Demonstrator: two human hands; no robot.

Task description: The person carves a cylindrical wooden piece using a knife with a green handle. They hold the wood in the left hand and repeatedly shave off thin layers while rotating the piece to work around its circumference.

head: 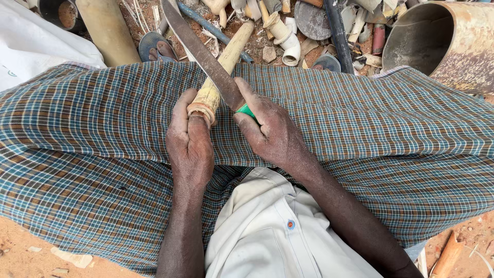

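My left hand (189, 139) grips the near end of a pale bamboo-like tube (226, 64) that slants away over my lap, with one finger pushed into its open end. My right hand (270, 131) is closed on the green handle (247, 110) of a long, dark, worn knife (198, 49). The blade lies across the tube just past my left hand, its thumb pressed on the blade's base. Both hands rest on my checked cloth wrap (103, 134).
A large rusty metal drum (447, 44) lies at top right. Pipe offcuts, a white elbow fitting (288, 49) and scraps litter the red earth ahead. My sandalled feet (157, 49) show beyond the cloth. A thick pale cylinder (105, 28) stands top left.
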